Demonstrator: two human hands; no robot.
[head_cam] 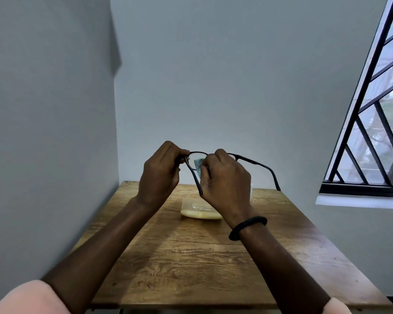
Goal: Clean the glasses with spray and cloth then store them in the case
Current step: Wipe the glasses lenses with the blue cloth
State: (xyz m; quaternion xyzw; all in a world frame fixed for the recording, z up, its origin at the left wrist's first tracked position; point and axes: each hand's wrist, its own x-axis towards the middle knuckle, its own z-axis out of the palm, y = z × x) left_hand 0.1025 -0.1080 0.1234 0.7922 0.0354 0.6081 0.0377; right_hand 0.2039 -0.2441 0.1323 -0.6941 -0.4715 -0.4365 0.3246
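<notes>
Dark-framed glasses [256,163] are held up in the air above the table, temples unfolded and pointing toward me. My left hand [160,172] pinches the frame at its left hinge. My right hand [225,177] is closed on a small pale blue cloth [197,165], pressed against the left lens, and hides most of the right lens. A cream glasses case [200,210] lies shut on the wooden table [191,257] below my hands. A clear object at the right hand's far side, perhaps the spray bottle [251,191], is almost wholly hidden.
The table stands in a corner, with a grey wall on the left and behind. A barred window [372,132] is at the right. A black band [247,226] sits on my right wrist.
</notes>
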